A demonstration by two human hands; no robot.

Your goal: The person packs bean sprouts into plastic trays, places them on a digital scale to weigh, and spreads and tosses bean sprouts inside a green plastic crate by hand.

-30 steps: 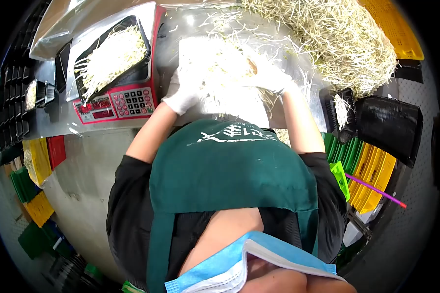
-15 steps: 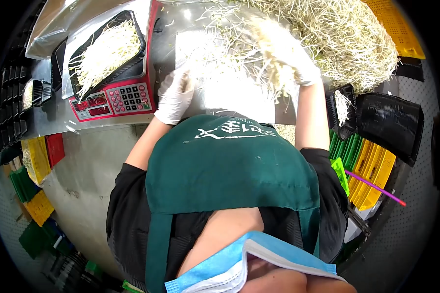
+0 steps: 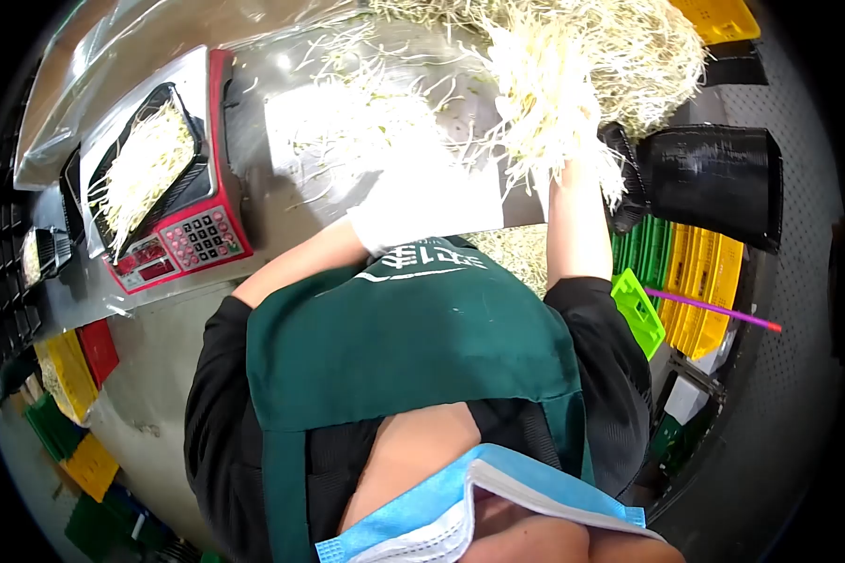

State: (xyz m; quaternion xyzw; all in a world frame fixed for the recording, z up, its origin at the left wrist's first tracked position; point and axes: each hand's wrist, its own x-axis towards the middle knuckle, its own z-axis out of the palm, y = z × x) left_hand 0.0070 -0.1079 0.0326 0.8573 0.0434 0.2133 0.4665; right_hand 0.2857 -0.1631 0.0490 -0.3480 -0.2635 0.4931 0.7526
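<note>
My right hand [image 3: 577, 127], in a white glove, is closed on a thick bunch of bean sprouts [image 3: 532, 84], whose strands hang over and partly hide the fingers. Behind it rises a large heap of bean sprouts [image 3: 650, 70]. My left hand [image 3: 413, 192], also gloved in white, reaches across in front of my apron, low over a white sheet [image 3: 481, 208]. Glare washes out its fingers, so I cannot see whether they hold anything. Loose sprouts [image 3: 371, 108] lie scattered on the sheet and the metal table [image 3: 258, 155].
On the left, a red scale [image 3: 202, 236] carries a black tray [image 3: 197, 155] of sprouts. Black trays [image 3: 714, 178] stand at the right edge. Below them are yellow crates [image 3: 702, 291], a bright green plastic piece [image 3: 638, 314] and a purple stick [image 3: 709, 308].
My left hand has moved right, from beside the scale onto the white sheet. The right hand's bunch now looks fuller and lies against the heap's front. The whole view has shifted somewhat.
</note>
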